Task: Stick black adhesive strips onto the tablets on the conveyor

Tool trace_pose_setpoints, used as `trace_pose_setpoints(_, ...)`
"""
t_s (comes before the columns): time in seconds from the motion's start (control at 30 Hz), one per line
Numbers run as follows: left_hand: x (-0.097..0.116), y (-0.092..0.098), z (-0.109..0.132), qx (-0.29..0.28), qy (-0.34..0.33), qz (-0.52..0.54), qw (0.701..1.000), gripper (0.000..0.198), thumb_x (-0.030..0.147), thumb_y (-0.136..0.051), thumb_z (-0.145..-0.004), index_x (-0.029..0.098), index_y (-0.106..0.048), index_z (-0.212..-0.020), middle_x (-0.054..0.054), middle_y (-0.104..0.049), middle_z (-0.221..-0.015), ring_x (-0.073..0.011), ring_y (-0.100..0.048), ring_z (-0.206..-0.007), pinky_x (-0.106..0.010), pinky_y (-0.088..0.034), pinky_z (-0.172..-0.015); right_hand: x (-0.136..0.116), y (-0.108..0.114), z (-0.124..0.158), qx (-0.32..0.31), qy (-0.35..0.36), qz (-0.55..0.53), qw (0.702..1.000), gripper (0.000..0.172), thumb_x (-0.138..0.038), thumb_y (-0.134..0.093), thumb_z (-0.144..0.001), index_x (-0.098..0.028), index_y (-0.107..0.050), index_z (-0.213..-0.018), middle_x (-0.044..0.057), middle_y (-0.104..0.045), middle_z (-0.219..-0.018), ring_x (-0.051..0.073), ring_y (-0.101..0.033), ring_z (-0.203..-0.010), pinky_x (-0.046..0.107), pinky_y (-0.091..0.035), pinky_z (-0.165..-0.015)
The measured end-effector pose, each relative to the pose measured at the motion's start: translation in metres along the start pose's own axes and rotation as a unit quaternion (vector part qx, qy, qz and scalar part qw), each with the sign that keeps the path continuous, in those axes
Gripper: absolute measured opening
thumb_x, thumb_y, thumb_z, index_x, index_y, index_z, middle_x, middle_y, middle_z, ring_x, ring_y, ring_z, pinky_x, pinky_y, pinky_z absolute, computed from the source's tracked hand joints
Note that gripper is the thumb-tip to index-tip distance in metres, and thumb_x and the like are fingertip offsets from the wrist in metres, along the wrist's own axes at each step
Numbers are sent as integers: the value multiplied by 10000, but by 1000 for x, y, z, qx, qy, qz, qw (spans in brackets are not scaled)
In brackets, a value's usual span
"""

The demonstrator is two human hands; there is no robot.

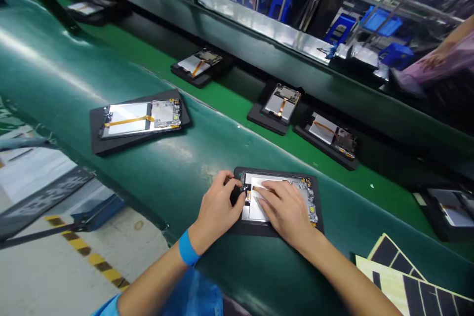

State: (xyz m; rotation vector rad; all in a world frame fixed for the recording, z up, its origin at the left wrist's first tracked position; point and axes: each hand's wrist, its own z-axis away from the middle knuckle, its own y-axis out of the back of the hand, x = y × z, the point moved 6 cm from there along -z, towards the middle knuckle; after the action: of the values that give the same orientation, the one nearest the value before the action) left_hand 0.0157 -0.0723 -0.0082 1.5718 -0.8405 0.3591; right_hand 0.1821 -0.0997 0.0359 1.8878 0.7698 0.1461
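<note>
An opened tablet [261, 213], its battery and circuit board bare, lies on a black foam pad [259, 228] at the edge of the green bench. My left hand [220, 205] is at the tablet's left end, thumb and forefinger curled together by a small connector; what sits between them is too small to make out. Across the battery reaches my right hand [287, 207], its fingers bent closely over an orange ribbon cable [255, 188], whose end shows by the fingertips. Left of my hands, a second opened tablet [129, 117] rests skewed on its own black pad.
Beyond the bench edge runs a green conveyor belt [229, 108] carrying several opened tablets on black pads. Yellow sheets with black adhesive strips [400, 281] lie at lower right. Another person's hand [435, 59] shows at far right. A dark post [52, 0] stands at upper left.
</note>
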Motion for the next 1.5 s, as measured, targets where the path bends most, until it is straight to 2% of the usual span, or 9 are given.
trace_pose_setpoints(0.13,13,-3,0,30,-25,-32,999,94,224,-586,-897,181,-604,-978,-131,-555,-1168,-285,-618,-1036,-425,-584,-818,3,-5,-3,9,32,-18,999,108,-148,-619,-979,-171,-693,-1054,59,-769,-978,193,-647,-857,353,-452,-766)
trace_pose_setpoints(0.23,21,-4,-1,45,-46,-51,997,80,167,-577,-874,176,-589,-952,-141,-571,-1134,-314,-593,-1044,-453,-582,-814,4,-5,-1,19,48,-41,998,142,-78,-610,-965,-167,-678,-1053,47,-775,-954,180,-654,-833,350,-444,-770)
trace_pose_setpoints(0.4,15,-1,-2,42,-52,-28,997,148,77,-512,-865,192,-568,-941,-103,-591,-1092,-261,-613,-1029,-396,-581,-832,4,-4,-1,22,55,-49,997,109,-96,-652,-950,-175,-669,-1024,39,-771,-924,171,-657,-815,341,-449,-768)
trace_pose_setpoints(0.5,10,4,1,43,-50,-10,998,126,92,-518,-887,200,-559,-938,-95,-588,-1124,-237,-625,-1061,-370,-576,-862,4,-8,-1,6,61,-37,997,102,-104,-655,-950,-185,-675,-1010,34,-763,-920,167,-647,-819,338,-449,-766)
trace_pose_setpoints(0.7,16,1,2,29,-24,-31,999,24,191,-576,-880,190,-555,-892,-119,-560,-1110,-269,-599,-1002,-410,-580,-788,5,-13,2,-20,107,-56,992,137,-86,-617,-966,-155,-683,-1065,69,-749,-939,183,-638,-858,339,-471,-770)
trace_pose_setpoints(0.83,21,-4,-4,12,-9,-60,998,28,187,-571,-861,192,-553,-840,-118,-563,-1075,-274,-576,-978,-391,-571,-723,8,-13,3,-17,100,-78,992,157,-81,-642,-944,-161,-700,-1067,67,-748,-938,185,-637,-846,343,-488,-768)
trace_pose_setpoints(1.0,16,0,-6,16,-23,-21,999,100,109,-527,-849,196,-573,-829,-100,-589,-1066,-242,-594,-976,-383,-568,-794,9,-11,0,-3,81,-102,992,160,-92,-631,-951,-191,-729,-1029,47,-753,-917,175,-642,-842,339,-496,-763)
trace_pose_setpoints(1.2,10,9,8,13,-64,26,998,176,87,-505,-904,184,-627,-986,-123,-614,-1203,-254,-616,-1113,-420,-561,-938,6,-14,-4,-17,93,-106,990,146,-67,-646,-937,-160,-713,-1027,46,-749,-914,172,-623,-824,338,-479,-760)
trace_pose_setpoints(1.5,19,8,31,-13,-157,-72,985,337,123,-527,-940,186,-614,-1259,-182,-538,-1421,-346,-533,-1307,-524,-540,-1015,4,-20,2,-47,106,-68,991,163,-111,-573,-989,-184,-711,-1035,55,-736,-937,180,-605,-837,341,-496,-795)
